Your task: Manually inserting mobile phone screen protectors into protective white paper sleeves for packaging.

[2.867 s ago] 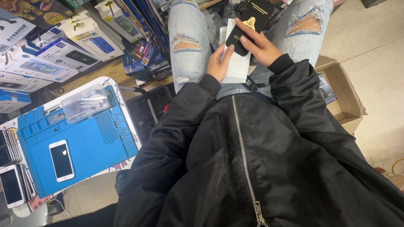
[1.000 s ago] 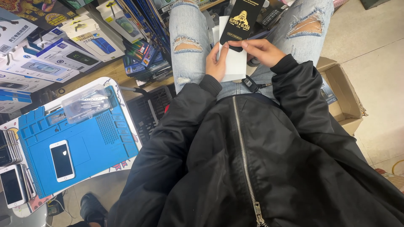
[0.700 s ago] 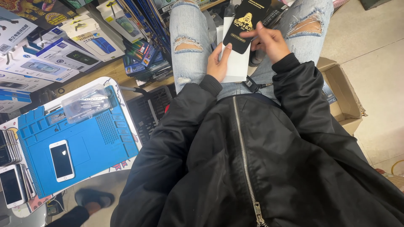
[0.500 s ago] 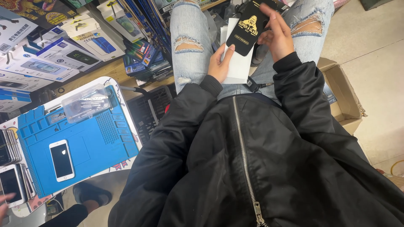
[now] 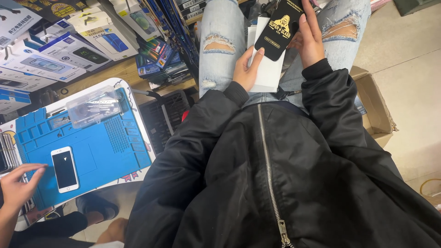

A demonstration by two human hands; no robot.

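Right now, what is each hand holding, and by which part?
The right hand grips the black packet along its right edge. The left hand holds the white packets underneath, at their lower left.

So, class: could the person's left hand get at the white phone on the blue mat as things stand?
Probably not at once: the left hand holds white cards on the lap, and the white phone lies far off on the blue mat, beside another person's hand.

The person wears a black bomber jacket [image 5: 294, 183] of smooth, slightly shiny cloth, closed by a silver zip [image 5: 268, 170] down the front, with ribbed knit cuffs [image 5: 317, 70] at the wrists. Below are pale blue jeans [image 5: 220, 50], washed out and torn open at both knees. The hands are bare.
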